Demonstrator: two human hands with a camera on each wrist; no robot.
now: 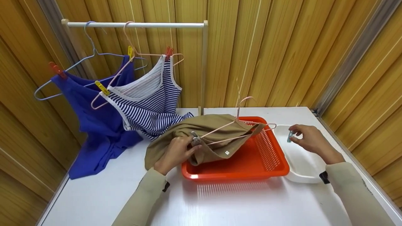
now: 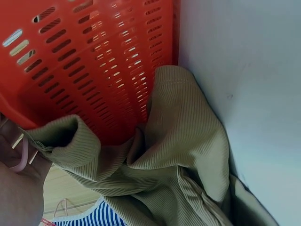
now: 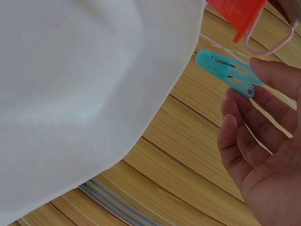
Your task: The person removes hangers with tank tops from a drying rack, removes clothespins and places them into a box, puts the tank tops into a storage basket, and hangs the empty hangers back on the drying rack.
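Observation:
Over the white tub (image 1: 309,177), my right hand (image 1: 309,138) pinches a light-blue clothespin (image 3: 225,70) between thumb and fingers. My left hand (image 1: 179,150) grips the brown garment (image 1: 216,125) at the left end of a pink hanger (image 1: 238,108). A greyish clothespin (image 1: 195,136) sits at that end, by the left thumb and fingers. The garment's other top corner reaches the hanger's right arm, and its cloth drapes over the red basket (image 1: 235,175) and its left side. In the left wrist view, ribbed brown cloth (image 2: 188,136) covers much of the lower half.
Behind on the left, a rack with a metal rail (image 1: 157,24) bears a blue garment (image 1: 94,135) and a striped tank top (image 1: 147,103) on hangers, held with red and yellow clothespins. Wood-patterned walls (image 1: 267,62) enclose the white table (image 1: 110,194).

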